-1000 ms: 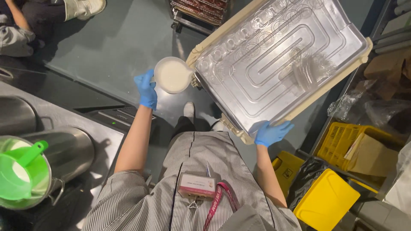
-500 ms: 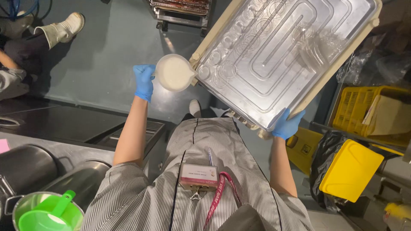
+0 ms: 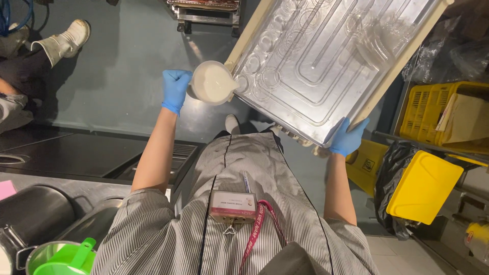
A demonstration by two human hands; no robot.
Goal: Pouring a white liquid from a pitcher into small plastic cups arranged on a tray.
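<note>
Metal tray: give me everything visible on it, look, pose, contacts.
The metal tray is a large rectangular sheet of shiny silver metal, embossed with round dimples along one side and nested winding grooves in the middle. Pale cream edging runs along its long sides. It is held tilted above the floor. The right hand, in a blue glove, grips its near corner. The spout of a white jug, held by the left hand, touches its edge.

Single head-worn view, looking steeply down over the striped chest at close range; both gloved hands at arm's length, grey floor (image 3: 117,76) beyond, below them.
</note>
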